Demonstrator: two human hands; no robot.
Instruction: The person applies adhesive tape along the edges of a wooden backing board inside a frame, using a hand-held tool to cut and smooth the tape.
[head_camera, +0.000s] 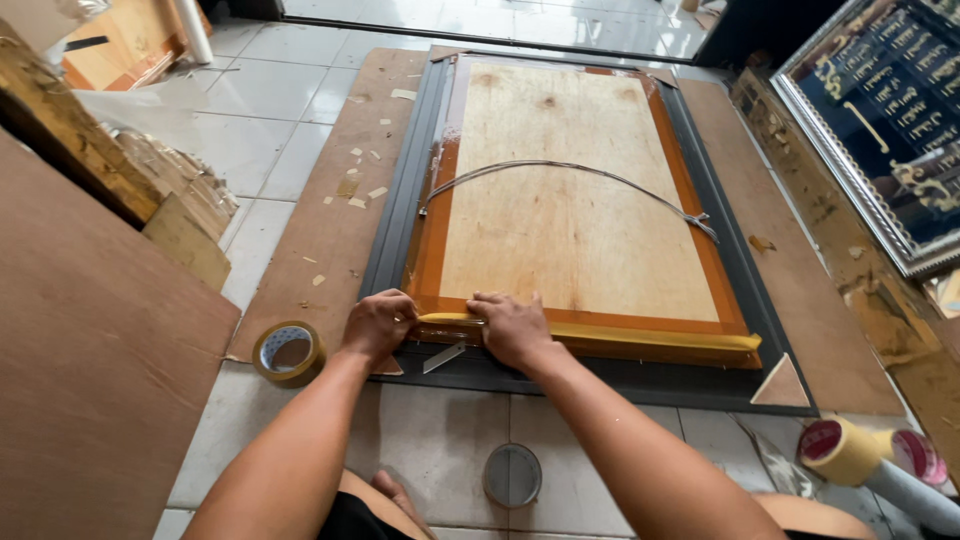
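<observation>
While both arms stretch up from the bottom of the frame, here is how it lies, near to far:

Round lid: a small grey disc sits on the white tiles at bottom centre, between the two forearms.
Tape rolls, lower right: a yellowish roll with a pink core lies at the bottom right corner, a pinker one just behind it.
Brown tape roll: lower left, a roll of brown tape rests flat, just beside the left wrist.
Left hand: the left hand is curled palm down, fingers bent and pressing on the near end of the yellow tape strip; gripping or just pushing, I cannot tell.
Right hand: the right hand lies flat, fingers together, pressing the same strip just beside the left.
Blade: a small silvery cutter blade lies on the dark frame under the two hands.
Picture frame: centre, the dark grey frame lies face down on brown board, plywood backing edged with orange-brown tape.
Hanging wire: a wire arcs across the backing, mid frame.
Far right: an ornate silver-framed dark panel leans at upper right.
</observation>
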